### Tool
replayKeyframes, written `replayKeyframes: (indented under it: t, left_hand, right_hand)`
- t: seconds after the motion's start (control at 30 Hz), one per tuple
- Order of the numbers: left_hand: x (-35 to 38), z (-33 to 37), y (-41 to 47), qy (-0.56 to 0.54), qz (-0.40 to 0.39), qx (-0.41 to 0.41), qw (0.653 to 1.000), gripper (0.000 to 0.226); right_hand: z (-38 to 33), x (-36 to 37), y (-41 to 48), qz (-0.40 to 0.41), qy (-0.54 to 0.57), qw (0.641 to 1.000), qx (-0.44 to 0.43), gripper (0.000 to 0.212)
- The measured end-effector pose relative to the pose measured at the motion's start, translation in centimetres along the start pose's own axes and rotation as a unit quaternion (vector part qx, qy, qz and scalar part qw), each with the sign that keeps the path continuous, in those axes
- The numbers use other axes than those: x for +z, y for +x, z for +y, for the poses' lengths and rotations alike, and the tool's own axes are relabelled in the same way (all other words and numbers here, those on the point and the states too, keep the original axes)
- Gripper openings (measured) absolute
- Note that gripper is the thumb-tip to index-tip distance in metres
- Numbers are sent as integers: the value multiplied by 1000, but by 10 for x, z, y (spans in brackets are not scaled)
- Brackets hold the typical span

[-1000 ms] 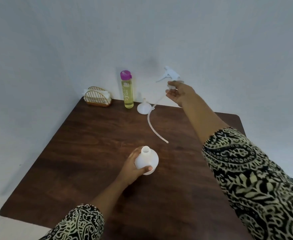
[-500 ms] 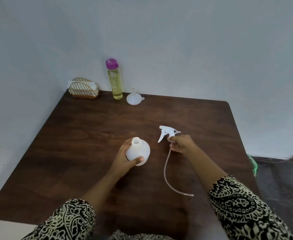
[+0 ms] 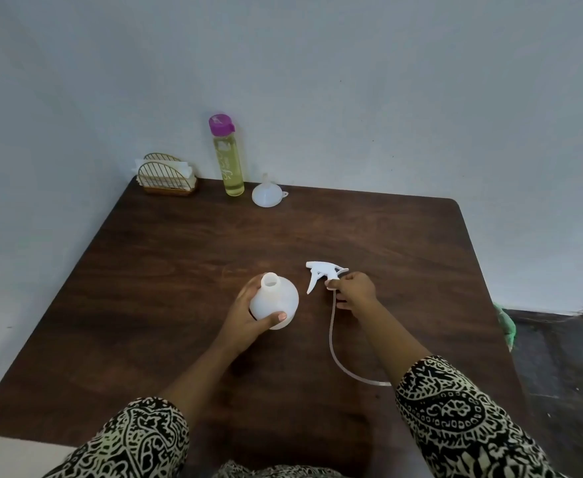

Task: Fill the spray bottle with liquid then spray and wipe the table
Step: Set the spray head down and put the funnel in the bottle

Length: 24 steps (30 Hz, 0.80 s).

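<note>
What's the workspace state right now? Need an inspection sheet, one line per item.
Surface: dark wood table, dry as far as visible.
Job's things: white bottle upright, neck open; sprayer off the bottle, its tube trailing on the table; funnel upside down and refill bottle capped, both at the far edge.
Clutter: napkin holder in the far left corner.
Grippers: left hand holds the bottle; right hand holds the sprayer at its collar.
Cables: nothing seen.
Surroundings: plain wall; green item past the right edge, unclear.
</note>
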<state>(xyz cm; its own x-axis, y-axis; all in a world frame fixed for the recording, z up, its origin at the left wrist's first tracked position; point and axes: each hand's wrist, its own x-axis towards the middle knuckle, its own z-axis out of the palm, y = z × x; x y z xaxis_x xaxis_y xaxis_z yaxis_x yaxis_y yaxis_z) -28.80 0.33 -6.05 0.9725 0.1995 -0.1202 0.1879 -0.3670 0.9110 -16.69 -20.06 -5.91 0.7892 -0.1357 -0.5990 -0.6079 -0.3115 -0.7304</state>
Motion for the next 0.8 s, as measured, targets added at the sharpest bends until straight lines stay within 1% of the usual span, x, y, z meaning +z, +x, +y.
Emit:
replayKeyframes:
  t: [0.13,0.23,0.3,0.4,0.47,0.57,0.7,0.8]
  left_hand:
    - [1,0,1,4,1,-11,1000,75]
    - [0,-1,3,4,3,-12,1000,75]
    - [-1,-3,4,7,-2,-12,1000,77]
    - [-3,-5,4,11,-5,-10,1000,89]
    - [-3,-5,4,6,7,-3,1000,87]
    - [-6,-3,8,-6,21,-4,1000,82]
    - [-8,-7,13,-11,7,-9,1000,86]
    - [-8,-8,14,-22,6,-12,1000,90]
  right_hand:
    - [0,0,-3,12,-33,999,-15,31]
    - [-6,-3,-9,79,-111,986,-97,41]
    - [-20,-3,-15,100,-120,975,-160,40]
    - [-56,9,-14,75,-121,959,-246,37]
    - [-87,25,-6,43,-132,948,-285,36]
    - [-131,55,19,9,-164,936,-312,40]
    - [-175,97,61,-11,-247,908,-339,44]
    - [-196,124,86,-13,-315,877,-363,46]
